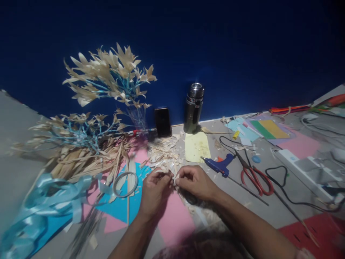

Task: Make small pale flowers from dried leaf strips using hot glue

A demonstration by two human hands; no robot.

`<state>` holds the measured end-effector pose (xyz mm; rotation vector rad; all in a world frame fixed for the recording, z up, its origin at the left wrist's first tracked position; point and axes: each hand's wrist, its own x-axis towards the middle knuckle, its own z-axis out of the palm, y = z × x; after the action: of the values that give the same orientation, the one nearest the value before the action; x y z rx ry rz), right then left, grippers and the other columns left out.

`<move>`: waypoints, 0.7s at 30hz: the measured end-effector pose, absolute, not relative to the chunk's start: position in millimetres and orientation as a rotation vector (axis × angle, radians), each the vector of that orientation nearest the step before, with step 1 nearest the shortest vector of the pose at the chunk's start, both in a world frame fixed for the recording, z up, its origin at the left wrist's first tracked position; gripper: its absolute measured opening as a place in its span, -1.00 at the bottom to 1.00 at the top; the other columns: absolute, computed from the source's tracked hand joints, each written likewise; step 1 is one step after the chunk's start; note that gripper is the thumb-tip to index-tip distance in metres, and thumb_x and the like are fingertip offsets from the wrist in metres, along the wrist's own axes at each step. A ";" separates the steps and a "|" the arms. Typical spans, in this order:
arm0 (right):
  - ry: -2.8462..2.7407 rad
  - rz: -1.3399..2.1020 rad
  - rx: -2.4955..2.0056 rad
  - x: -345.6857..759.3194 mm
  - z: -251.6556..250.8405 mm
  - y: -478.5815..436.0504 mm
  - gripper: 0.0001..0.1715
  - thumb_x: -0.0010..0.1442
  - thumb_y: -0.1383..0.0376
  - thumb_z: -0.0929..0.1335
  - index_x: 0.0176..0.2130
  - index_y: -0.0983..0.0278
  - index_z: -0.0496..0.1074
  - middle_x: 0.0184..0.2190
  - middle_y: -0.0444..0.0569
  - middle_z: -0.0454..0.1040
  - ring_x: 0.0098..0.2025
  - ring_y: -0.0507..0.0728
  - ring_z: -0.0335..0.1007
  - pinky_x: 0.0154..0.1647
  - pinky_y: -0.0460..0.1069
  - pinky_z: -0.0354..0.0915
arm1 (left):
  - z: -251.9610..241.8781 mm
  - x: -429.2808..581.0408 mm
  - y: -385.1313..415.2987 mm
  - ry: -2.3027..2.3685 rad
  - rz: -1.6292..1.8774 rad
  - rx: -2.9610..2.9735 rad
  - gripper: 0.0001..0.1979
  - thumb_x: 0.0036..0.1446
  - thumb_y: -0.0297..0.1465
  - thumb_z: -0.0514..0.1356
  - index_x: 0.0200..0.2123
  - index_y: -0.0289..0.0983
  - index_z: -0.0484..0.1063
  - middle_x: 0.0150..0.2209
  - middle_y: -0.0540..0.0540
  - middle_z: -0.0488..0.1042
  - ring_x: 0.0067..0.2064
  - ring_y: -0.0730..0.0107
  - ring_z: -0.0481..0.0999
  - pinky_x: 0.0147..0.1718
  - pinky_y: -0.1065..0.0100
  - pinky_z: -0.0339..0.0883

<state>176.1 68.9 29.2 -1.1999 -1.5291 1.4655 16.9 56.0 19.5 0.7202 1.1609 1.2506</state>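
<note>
My left hand point(156, 190) and my right hand point(196, 181) are close together above the middle of the table, over pink paper point(176, 219). Both have fingers pinched at a small pale piece point(174, 178) between them, its shape mostly covered by the fingertips. Behind the hands spreads a heap of pale scraps point(164, 153). To the left of my left hand, a roll of tape point(125, 184) rests over blue paper point(117, 207). A blue glue gun point(219, 166) lies to the right, beyond my right hand.
Pale flowers on blue stems point(107, 75) rise at the left, above dried husks point(81, 162) and light-blue ribbon point(54, 198). A phone point(163, 123) and flask point(193, 108) stand behind. Red-handled scissors point(256, 180), cords and a power strip point(307, 174) lie right.
</note>
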 end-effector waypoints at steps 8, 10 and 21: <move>-2.299 0.680 -1.584 172.8 33.8 63.7 -0.82 0.20 0.31 0.34 -0.39 0.30 0.51 -0.41 0.03 0.57 -0.42 0.11 0.34 -0.42 -0.01 -0.07 | 14.4 14.8 43.4 1.368 1.220 1.450 -0.95 0.04 -0.45 0.26 -0.43 -0.21 0.53 -0.43 -0.02 0.53 -0.34 0.31 0.48 -0.33 0.34 0.32; -2.337 0.682 -1.644 173.6 38.1 63.5 -0.81 0.21 0.30 0.34 -0.37 0.30 0.54 -0.38 0.06 0.60 -0.39 0.13 0.39 -0.41 -0.01 -0.05 | 14.6 15.5 42.4 1.371 1.240 1.550 -0.91 0.02 -0.49 0.24 -0.47 -0.21 0.54 -0.44 -0.02 0.54 -0.34 0.30 0.48 -0.30 0.33 0.31; -1.921 1.266 -1.343 181.4 35.3 67.5 -0.97 0.13 0.36 0.44 -0.37 0.29 0.53 -0.55 -0.23 0.41 -0.48 -0.01 0.27 -0.44 -0.12 0.05 | 17.7 23.8 52.0 1.065 1.251 0.526 -0.65 -0.21 -0.37 0.53 -0.43 -0.27 0.42 -0.53 0.09 0.41 -0.53 0.54 0.38 -0.52 0.50 0.28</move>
<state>181.4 67.5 35.3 -1.3434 -1.9207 1.2660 23.8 52.0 17.7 0.5260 1.0649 1.2509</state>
